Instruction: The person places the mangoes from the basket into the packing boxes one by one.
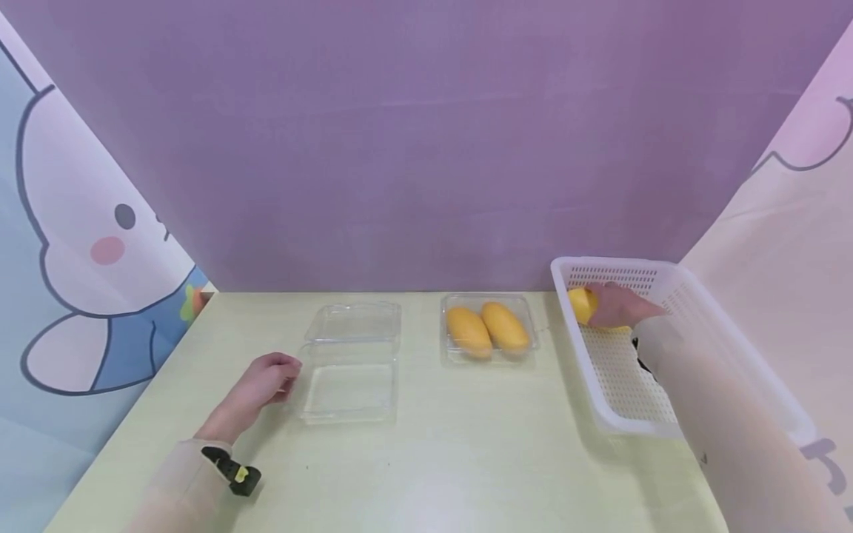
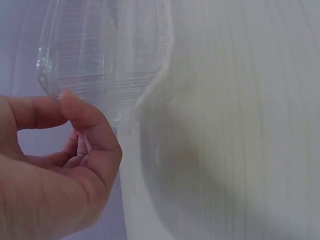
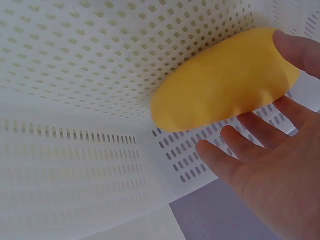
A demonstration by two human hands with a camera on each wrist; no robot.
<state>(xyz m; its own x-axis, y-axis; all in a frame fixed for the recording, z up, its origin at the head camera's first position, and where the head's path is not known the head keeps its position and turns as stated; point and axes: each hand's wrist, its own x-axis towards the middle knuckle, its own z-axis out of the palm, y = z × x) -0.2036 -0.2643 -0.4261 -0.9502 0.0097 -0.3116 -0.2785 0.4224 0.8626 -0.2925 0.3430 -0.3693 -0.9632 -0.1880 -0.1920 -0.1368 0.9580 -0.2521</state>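
Observation:
In the head view, a clear plastic clamshell box [image 1: 349, 392] lies with its lid up at the table's left. My left hand [image 1: 266, 381] is at its left side; in the left wrist view, thumb and forefinger pinch the box's corner [image 2: 102, 75]. My right hand [image 1: 616, 305] reaches into a white perforated basket [image 1: 640, 426] on the right. There, thumb and nearest fingers hold a yellow mango [image 3: 225, 82] near one end, against the basket wall; the other fingers stay just off it. A second clear box [image 1: 489, 302] holds two mangoes [image 1: 469, 332], side by side, in the middle.
The pale table [image 1: 433, 466] meets a purple wall [image 1: 400, 148] at its back edge. Cartoon-printed sheets [image 1: 100, 296] flank both sides. The basket's raised rim surrounds the right hand, and the forearm crosses its near right part.

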